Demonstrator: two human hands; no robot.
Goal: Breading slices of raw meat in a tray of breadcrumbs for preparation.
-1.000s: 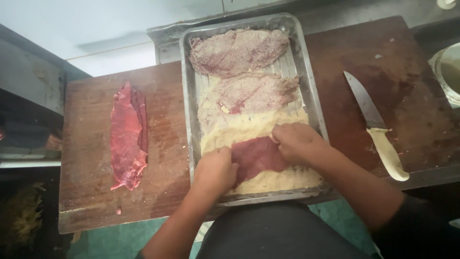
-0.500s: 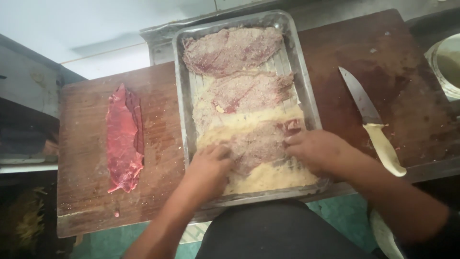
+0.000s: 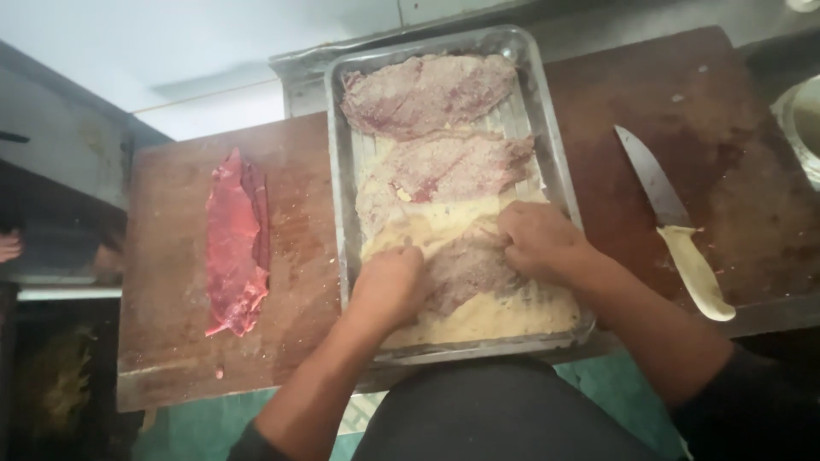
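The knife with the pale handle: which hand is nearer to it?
Right. The right hand is in the tray beside the knife, not touching; the left hand is farther away.

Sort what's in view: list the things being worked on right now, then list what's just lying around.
In use:
left hand and right hand, both pressing the crumbed meat slice
metal tray of crumbs
two coated slices

Lying about:
raw meat strip on the wooden board
knife

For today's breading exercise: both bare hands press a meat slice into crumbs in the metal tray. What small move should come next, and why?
Probably lift the crumb-dusted meat slice onto the coated pieces further up the ridged metal tray, since left hand and right hand have it mostly covered.
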